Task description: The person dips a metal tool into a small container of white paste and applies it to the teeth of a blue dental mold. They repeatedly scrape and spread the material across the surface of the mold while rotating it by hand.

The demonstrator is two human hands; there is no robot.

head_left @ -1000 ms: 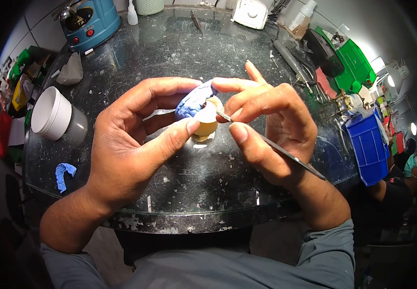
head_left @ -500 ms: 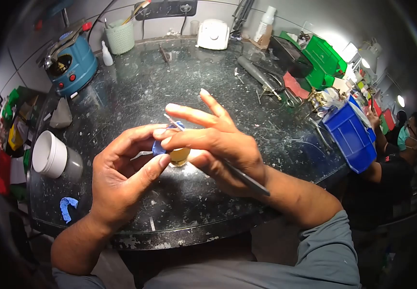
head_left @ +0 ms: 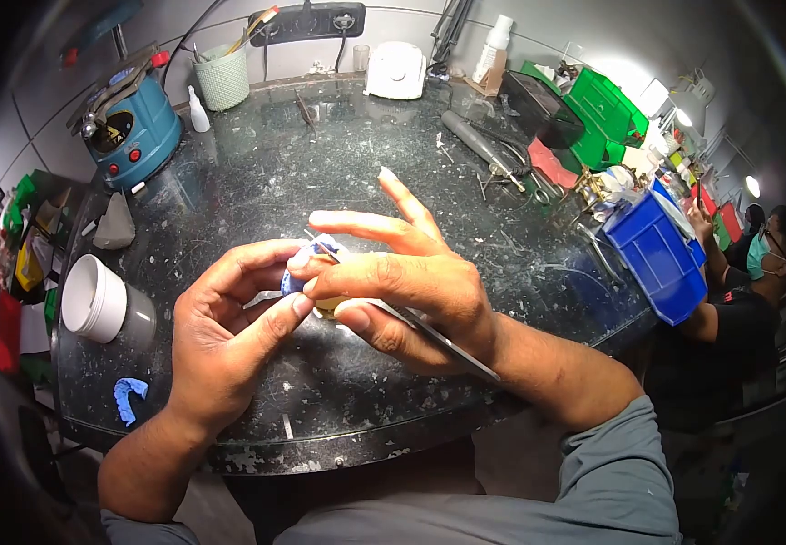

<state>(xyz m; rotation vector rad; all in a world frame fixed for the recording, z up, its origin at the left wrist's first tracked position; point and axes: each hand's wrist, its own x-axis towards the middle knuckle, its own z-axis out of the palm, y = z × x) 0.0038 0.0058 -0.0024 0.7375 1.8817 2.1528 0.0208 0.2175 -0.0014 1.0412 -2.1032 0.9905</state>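
My left hand (head_left: pixel 225 322) pinches a small blue moulded piece (head_left: pixel 292 280) between thumb and fingers, above the middle of the table. Part of the piece is hidden behind the fingers. In my right hand (head_left: pixel 425 286) is a slim metal carving instrument (head_left: pixel 452 346), gripped like a pen, with its tip over the blue piece. The ring and little fingers of that hand are stretched away from it. Just below the fingertips a yellowish part (head_left: pixel 327 308) shows, mostly covered. A blue horseshoe-shaped arch (head_left: pixel 127 401) lies on the table left of my left forearm.
On the scratched black table (head_left: pixel 257 186) stand a white tub (head_left: pixel 93 300) and a blue machine (head_left: pixel 138 145) at left. A blue bin (head_left: pixel 656 259) and green bin (head_left: pixel 606 118) are at right. A masked person (head_left: pixel 747 309) sits beyond the right edge.
The instrument has turned in my right hand, so its handle looks thinner, and its tip sits slightly lower. The right thumb has shifted left. My left hand keeps its hold.
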